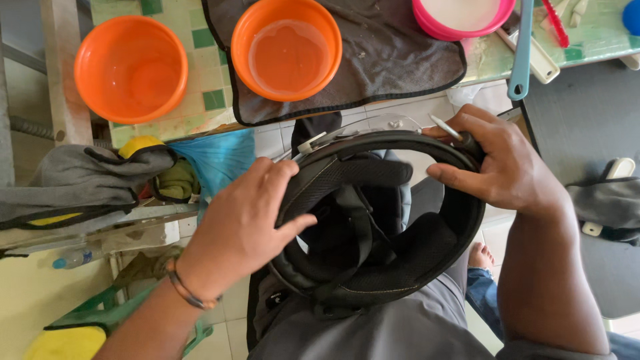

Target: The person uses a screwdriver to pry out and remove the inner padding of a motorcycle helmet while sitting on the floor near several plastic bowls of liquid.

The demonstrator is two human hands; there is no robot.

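Observation:
A black motorcycle helmet rests upside down on my lap, its padded lining and chin strap facing up. A clear visor shows along its far edge. My left hand grips the helmet's left rim, thumb inside against the padding. My right hand holds the right rim, with a thin metal tool pinched between its fingers and pointing at the visor's edge.
A tiled table holds two orange bowls, one standing on a grey cloth, and a pink bowl. Grey rags lie at left. A green stool and another person's bare foot are on the floor.

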